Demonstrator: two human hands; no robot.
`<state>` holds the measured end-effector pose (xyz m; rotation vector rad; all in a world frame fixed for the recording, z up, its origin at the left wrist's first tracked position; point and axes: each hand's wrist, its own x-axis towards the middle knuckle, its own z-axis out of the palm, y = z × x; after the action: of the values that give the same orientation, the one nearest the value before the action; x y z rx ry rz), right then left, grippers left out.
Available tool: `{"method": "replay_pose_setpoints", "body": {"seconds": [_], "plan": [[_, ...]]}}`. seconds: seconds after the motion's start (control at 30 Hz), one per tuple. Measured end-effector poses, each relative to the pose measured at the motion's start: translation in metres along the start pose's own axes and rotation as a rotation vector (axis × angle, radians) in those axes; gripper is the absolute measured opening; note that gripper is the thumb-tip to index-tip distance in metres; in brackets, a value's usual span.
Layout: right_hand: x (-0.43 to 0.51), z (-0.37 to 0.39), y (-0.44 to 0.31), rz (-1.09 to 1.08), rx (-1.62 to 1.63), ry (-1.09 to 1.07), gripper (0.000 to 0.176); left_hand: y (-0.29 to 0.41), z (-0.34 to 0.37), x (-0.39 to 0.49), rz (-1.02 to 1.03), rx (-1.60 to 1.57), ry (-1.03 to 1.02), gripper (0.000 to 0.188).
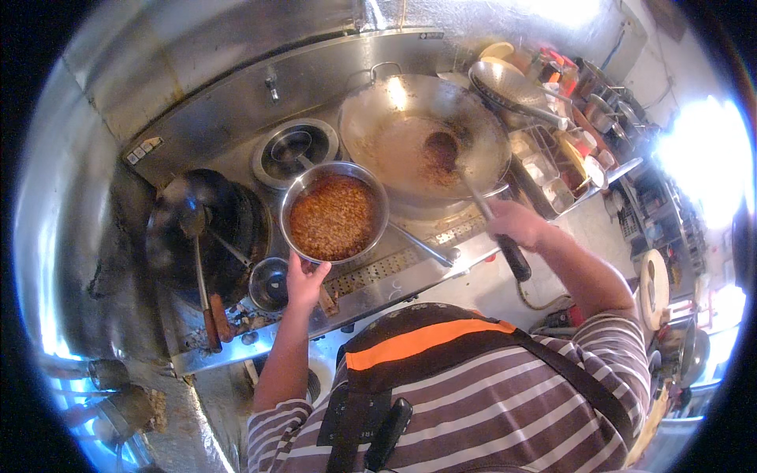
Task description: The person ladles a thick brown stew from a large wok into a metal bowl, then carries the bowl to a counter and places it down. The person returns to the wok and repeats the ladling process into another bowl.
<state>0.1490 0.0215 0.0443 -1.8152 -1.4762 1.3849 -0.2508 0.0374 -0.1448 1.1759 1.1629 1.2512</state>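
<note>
My left hand (pixel 306 281) grips the near rim of a round steel bowl (pixel 384 208) full of reddish-brown minced food in oil. The bowl is held over the stove, left of a large steel wok (pixel 378 118). My right hand (pixel 516 224) is closed on the handle of a ladle (pixel 478 198). The ladle's dark, round head lies inside the wok, in brownish liquid with some of the minced food around it. Below and left of the held bowl, a small steel bowl (pixel 269 285) stands beside my left wrist.
A dark wok (pixel 171 236) with ladles in it sits at the left. Behind the held bowl is a round burner opening (pixel 260 155). A perforated strainer (pixel 505 83) and a tray of seasoning containers (pixel 541 171) stand at the right. The steel backsplash (pixel 225 94) rises behind.
</note>
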Motion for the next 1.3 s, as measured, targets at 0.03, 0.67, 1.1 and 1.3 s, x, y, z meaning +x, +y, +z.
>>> {"method": "replay_pose_setpoints", "body": {"seconds": [0.03, 0.67, 1.1, 1.3], "plan": [[-0.001, 0.009, 0.005, -0.020, 0.212, -0.020, 0.021, 0.003, 0.000, -0.001, -0.025, 0.016, 0.000, 0.078], [-0.057, 0.000, -0.040, -0.198, 0.812, -0.312, 0.066, 0.020, 0.003, -0.002, -0.052, 0.068, -0.004, 0.066], [-0.082, 0.013, -0.040, -0.225, -0.198, -0.349, 0.080, 0.010, 0.002, 0.000, -0.013, 0.279, 0.042, 0.076], [-0.092, 0.011, -0.041, -0.267, -0.513, -0.231, 0.076, 0.003, -0.002, 0.003, -0.071, 0.102, 0.001, 0.073]]}}
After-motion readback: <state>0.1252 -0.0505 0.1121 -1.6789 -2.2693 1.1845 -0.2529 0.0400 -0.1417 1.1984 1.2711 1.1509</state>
